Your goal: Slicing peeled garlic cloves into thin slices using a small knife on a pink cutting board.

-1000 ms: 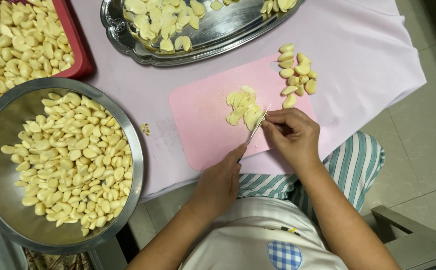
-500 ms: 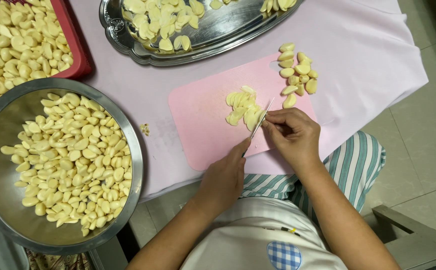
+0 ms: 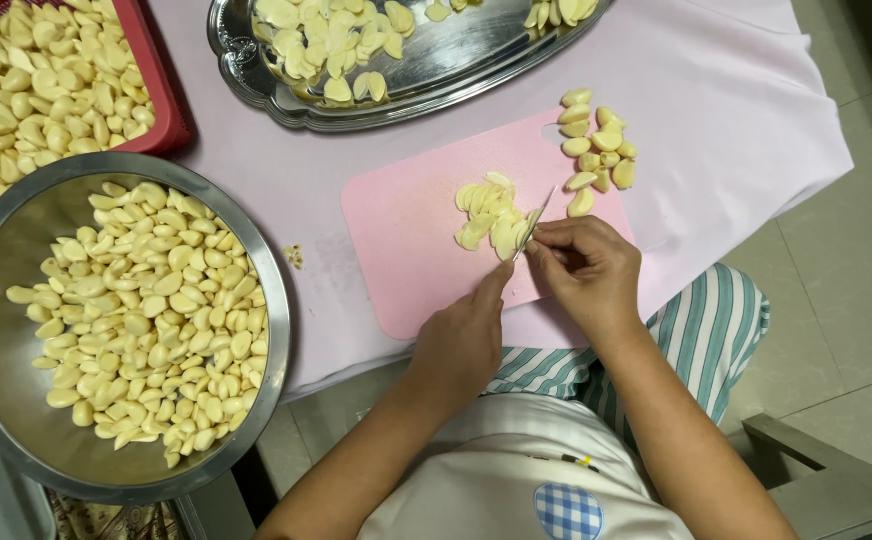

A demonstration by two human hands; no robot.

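Two hands work over a pink cutting board (image 3: 416,250) on the pale cloth. Right hand (image 3: 588,272) grips a small knife (image 3: 530,222), blade touching the sliced garlic pile (image 3: 491,215). Left hand (image 3: 466,335) is loosely curled, forefinger reaching toward the blade, holding nothing. Whole cloves (image 3: 596,150) lie at the board's far corner. A steel bowl of peeled garlic (image 3: 146,320) stands well left.
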